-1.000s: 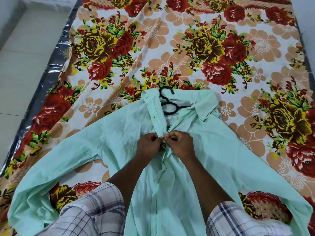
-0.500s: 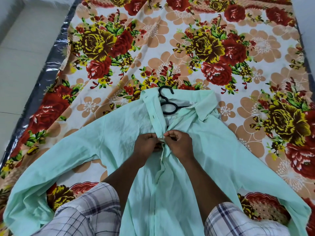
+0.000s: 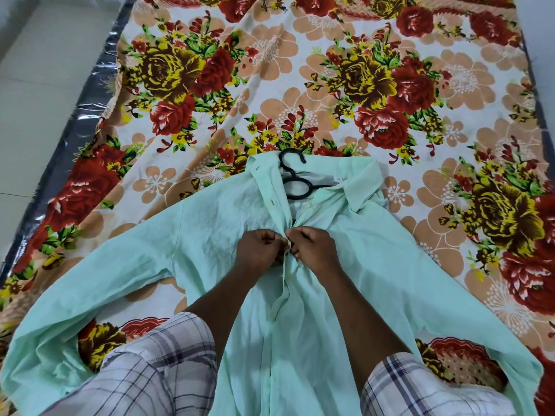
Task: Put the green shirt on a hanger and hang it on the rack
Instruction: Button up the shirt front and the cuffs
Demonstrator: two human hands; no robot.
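1. Near edge of bed: checked shorts (image 3: 150, 379), with the hem of the green shirt (image 3: 390, 265) between the knees.
2. Mid-chest of shirt: left hand (image 3: 259, 250) and right hand (image 3: 313, 250) close together, each pinching one placket edge at a button.
3. Hands in the same spot as a second ago, barely shifted: buttoning apparently unfinished.
4. Beyond, at the open collar: black hanger (image 3: 295, 187) already inside the shirt, hook out over the floral bedsheet (image 3: 300, 85).
5. Rack out of view; hanging yet to come.
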